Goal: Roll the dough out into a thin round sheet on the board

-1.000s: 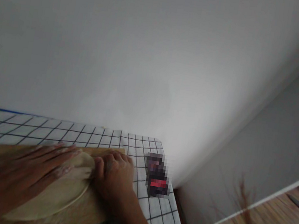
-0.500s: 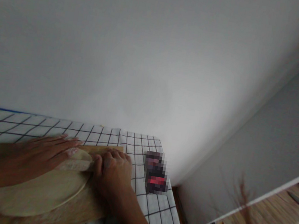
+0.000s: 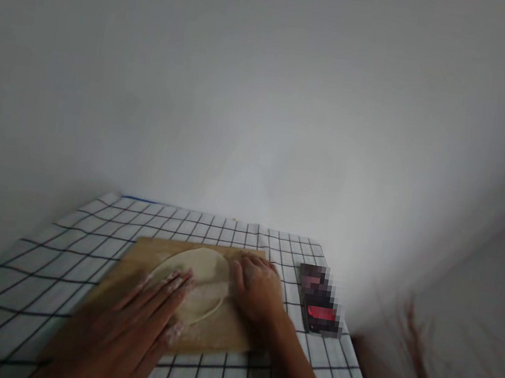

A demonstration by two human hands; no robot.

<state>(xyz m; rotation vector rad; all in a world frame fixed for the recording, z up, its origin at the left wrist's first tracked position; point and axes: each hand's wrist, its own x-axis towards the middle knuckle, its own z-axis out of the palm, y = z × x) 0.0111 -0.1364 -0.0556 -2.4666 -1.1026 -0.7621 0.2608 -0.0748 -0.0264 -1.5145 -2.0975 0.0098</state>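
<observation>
A round, flat sheet of pale dough lies on a floured wooden board. My left hand stretches over the near left part of the dough, fingers extended and white with flour at the tips. At the dough's right edge, my right hand is curled around the end of a pale rolling pin, which lies across the dough. The pin is blurred and hard to tell from the dough; its left end is hidden by my left hand.
A white tablecloth with a dark grid covers the table. Right of the board lies a flat dark, pixelated object with a red patch. A pale wall rises behind the table. Bare brown branches stand past its right edge.
The view has swung left, so the whole board width shows. My left hand has drawn back toward me across the dough, uncovering the board's far left. My right hand stays at the pin's right end.
</observation>
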